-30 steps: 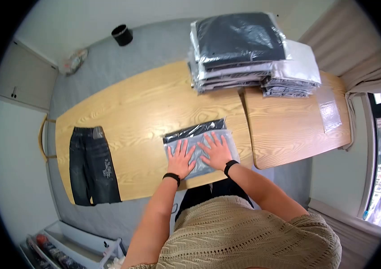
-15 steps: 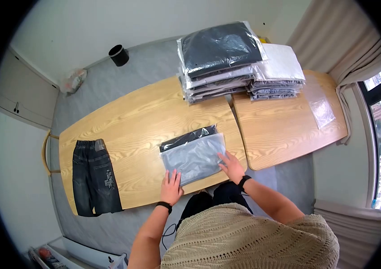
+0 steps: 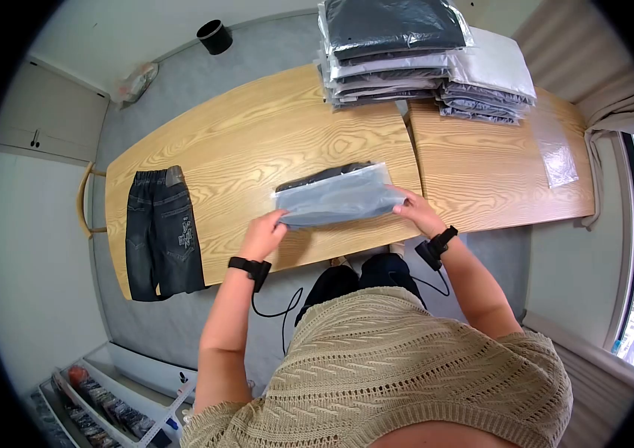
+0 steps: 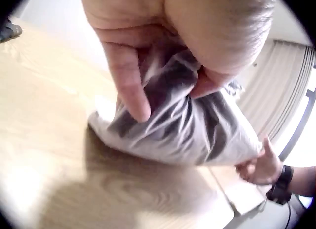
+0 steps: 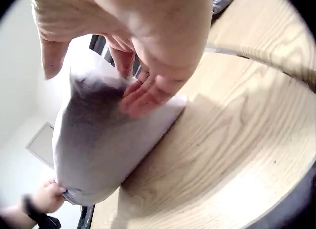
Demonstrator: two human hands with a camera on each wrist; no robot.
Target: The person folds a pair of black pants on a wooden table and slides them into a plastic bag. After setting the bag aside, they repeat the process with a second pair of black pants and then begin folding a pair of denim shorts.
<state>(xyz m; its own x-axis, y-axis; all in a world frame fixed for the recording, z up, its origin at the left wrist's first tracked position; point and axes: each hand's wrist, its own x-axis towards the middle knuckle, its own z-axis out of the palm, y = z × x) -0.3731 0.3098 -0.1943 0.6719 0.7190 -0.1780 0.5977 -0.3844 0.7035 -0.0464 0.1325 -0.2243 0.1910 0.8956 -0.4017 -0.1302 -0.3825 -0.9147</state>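
Note:
Both hands hold a frosted plastic bag [image 3: 335, 198] with folded dark clothing inside, its near edge raised off the table. At its near left corner my left hand [image 3: 263, 235] pinches the plastic; the left wrist view shows the bag creased between thumb and fingers. My right hand [image 3: 420, 213] grips the right edge, and in the right wrist view its fingers [image 5: 148, 96] curl against the bag. Beyond the bag's far edge shows a black strip in shiny plastic [image 3: 324, 176], the rest of it hidden beneath.
Dark jeans [image 3: 161, 235] lie at the left of the wooden table [image 3: 242, 134]. Tall piles of bagged clothes [image 3: 395, 67] and a white-topped pile [image 3: 490, 67] stand at the back right. A flat clear bag [image 3: 558, 157] lies on the right table.
The hands lay flat on the bag, then slid to its near corners. Now they grip its sides and have raised its near edge.

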